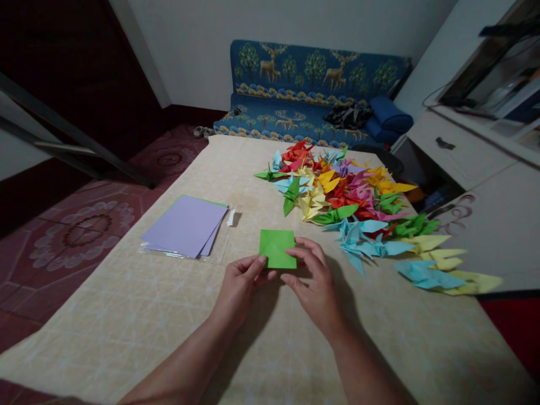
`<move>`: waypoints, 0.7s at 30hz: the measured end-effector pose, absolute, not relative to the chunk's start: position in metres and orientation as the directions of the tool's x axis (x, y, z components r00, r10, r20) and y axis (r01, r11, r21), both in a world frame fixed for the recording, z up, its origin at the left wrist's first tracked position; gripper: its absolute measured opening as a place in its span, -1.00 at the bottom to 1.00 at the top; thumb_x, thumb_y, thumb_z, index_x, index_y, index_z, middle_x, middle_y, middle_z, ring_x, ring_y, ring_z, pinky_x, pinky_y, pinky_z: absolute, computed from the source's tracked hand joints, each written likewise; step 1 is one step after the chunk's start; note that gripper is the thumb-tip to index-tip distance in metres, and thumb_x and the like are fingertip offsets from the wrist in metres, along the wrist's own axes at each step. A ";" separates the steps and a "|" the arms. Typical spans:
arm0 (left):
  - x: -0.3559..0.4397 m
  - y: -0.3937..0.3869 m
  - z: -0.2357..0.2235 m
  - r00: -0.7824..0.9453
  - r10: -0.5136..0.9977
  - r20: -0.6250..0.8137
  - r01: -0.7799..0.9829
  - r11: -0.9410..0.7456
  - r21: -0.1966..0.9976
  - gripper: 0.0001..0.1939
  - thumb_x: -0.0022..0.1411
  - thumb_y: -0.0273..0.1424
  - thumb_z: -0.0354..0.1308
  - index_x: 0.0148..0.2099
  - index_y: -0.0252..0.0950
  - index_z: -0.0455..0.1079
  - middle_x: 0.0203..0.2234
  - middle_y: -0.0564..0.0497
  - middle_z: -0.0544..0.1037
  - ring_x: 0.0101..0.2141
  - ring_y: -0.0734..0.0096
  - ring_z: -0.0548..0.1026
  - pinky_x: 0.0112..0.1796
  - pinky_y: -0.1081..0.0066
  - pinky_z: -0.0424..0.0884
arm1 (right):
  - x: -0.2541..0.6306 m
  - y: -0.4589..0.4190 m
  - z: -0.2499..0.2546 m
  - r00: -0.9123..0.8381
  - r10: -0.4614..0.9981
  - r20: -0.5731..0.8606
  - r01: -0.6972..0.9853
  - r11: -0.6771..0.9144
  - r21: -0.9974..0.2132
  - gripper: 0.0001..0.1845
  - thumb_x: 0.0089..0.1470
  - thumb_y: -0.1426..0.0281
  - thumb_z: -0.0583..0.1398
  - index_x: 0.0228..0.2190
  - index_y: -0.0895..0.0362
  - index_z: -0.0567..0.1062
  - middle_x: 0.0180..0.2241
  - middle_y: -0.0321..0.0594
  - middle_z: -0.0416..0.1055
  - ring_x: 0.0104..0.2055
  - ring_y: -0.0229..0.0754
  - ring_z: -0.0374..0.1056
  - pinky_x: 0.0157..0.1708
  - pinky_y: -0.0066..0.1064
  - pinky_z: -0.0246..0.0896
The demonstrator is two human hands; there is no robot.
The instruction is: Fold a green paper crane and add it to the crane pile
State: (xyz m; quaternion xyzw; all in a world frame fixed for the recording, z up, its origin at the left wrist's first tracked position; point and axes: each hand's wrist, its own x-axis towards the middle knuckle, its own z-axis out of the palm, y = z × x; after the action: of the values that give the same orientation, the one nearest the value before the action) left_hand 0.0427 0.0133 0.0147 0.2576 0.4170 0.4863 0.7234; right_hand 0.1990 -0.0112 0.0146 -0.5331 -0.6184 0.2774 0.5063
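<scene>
A small square of folded green origami paper [277,247] is held up just above the table, with faint crease lines across its face. My left hand [242,281] pinches its lower left corner, thumb in front and fingers behind. At the right edge is my right hand [314,281]; one fingertip lies over the front of the paper while other fingers reach behind it. The right thumb sits apart, below the paper. Beyond my right hand spreads a large pile of folded paper cranes [337,191] in red, yellow, blue, green, pink and orange.
Left of my hands, a stack of purple paper sheets [185,225] lies on clear plastic wrapping, a green edge showing beneath. A small white scrap [231,217] is beside it. The tablecloth [169,315] is pale yellow. Behind stand a blue patterned sofa [287,112] and a white cabinet [464,152].
</scene>
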 end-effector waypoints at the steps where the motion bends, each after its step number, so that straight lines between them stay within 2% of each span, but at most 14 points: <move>1: 0.042 0.013 0.015 0.194 0.918 -0.345 -0.491 0.396 0.776 -0.81 0.04 -0.32 0.39 -0.37 -0.38 0.61 -0.41 -0.06 0.65 -0.40 0.47 0.56 -0.26 0.51 0.51 | 0.198 -0.011 0.012 0.083 0.943 0.322 0.377 0.270 -0.886 -0.64 -0.02 0.53 0.29 -0.15 0.00 0.52 0.07 -0.12 0.27 0.14 -0.02 0.26 -0.09 -0.27 0.39; 5: 0.038 0.011 0.017 0.249 0.913 -0.324 -0.458 0.406 0.791 -0.79 0.11 -0.33 0.33 -0.29 -0.41 0.61 -0.34 -0.13 0.65 -0.35 0.40 0.57 -0.27 0.46 0.52 | 0.198 -0.009 0.006 0.097 0.943 0.319 0.376 0.262 -0.889 -0.75 0.04 0.52 0.24 -0.21 0.03 0.55 -0.08 -0.15 0.36 0.01 -0.09 0.35 -0.07 -0.29 0.37; 8: 0.034 0.010 0.018 0.308 0.903 -0.299 -0.439 0.414 0.798 -0.71 0.19 -0.29 0.22 -0.20 -0.44 0.59 -0.24 -0.21 0.64 -0.26 0.24 0.58 -0.26 0.35 0.53 | 0.200 -0.008 0.004 0.093 0.955 0.282 0.314 0.241 -0.918 -0.78 0.07 0.51 0.20 -0.22 0.05 0.54 -0.13 -0.15 0.39 -0.08 -0.14 0.40 -0.15 -0.36 0.40; 11: 0.031 0.012 0.017 0.327 0.904 -0.277 -0.285 0.374 0.883 -0.70 0.19 -0.30 0.18 -0.16 -0.42 0.56 -0.25 -0.19 0.63 -0.32 0.26 0.57 -0.33 0.36 0.49 | 0.201 -0.007 0.001 0.085 0.968 0.235 0.278 0.203 -0.939 -0.79 0.07 0.48 0.20 -0.23 0.05 0.53 -0.15 -0.17 0.41 -0.12 -0.16 0.42 -0.20 -0.39 0.41; 14: 0.029 0.013 0.012 0.216 0.962 -0.169 0.077 0.156 0.985 -0.81 0.14 -0.34 0.21 -0.29 -0.38 0.52 -0.46 -0.05 0.55 -0.50 0.41 0.46 -0.45 0.44 0.37 | 0.203 -0.007 -0.002 0.070 0.975 0.212 0.338 0.177 -0.924 -0.80 0.06 0.47 0.20 -0.25 0.04 0.53 -0.15 -0.19 0.44 -0.11 -0.17 0.42 -0.17 -0.39 0.40; 16: 0.027 0.013 0.009 0.137 0.991 -0.002 0.328 -0.044 0.944 -0.88 0.09 -0.37 0.25 -0.39 -0.34 0.45 -0.50 0.02 0.46 -0.51 0.43 0.41 -0.46 0.44 0.33 | 0.204 -0.008 -0.002 0.064 0.978 0.198 0.412 0.154 -0.898 -0.81 0.05 0.47 0.20 -0.26 0.02 0.54 -0.15 -0.22 0.45 -0.11 -0.17 0.42 -0.17 -0.41 0.40; 18: 0.026 0.013 0.007 0.105 0.982 0.157 0.496 -0.189 0.847 -0.88 0.03 -0.42 0.29 -0.37 -0.31 0.41 -0.43 0.03 0.43 -0.46 0.42 0.41 -0.42 0.42 0.35 | 0.205 -0.010 -0.001 0.062 0.980 0.190 0.491 0.136 -0.861 -0.80 0.03 0.47 0.21 -0.28 0.01 0.55 -0.15 -0.25 0.47 -0.11 -0.18 0.43 -0.17 -0.42 0.39; 21: 0.026 0.013 0.005 0.119 0.945 0.304 0.546 -0.318 0.775 -0.73 0.00 -0.49 0.31 -0.19 -0.23 0.46 -0.24 -0.04 0.46 -0.27 0.31 0.46 -0.29 0.35 0.42 | 0.207 -0.012 0.002 0.053 0.980 0.191 0.587 0.124 -0.800 -0.81 0.05 0.46 0.22 -0.28 0.00 0.57 -0.12 -0.26 0.49 -0.13 -0.19 0.44 -0.18 -0.44 0.39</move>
State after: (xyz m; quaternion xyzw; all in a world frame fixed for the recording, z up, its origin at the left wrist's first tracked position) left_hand 0.0255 0.0127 0.0053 0.7055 0.5284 0.4017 0.2484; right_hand 0.2068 -0.0116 0.0025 -0.6118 -0.6404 0.2522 0.3898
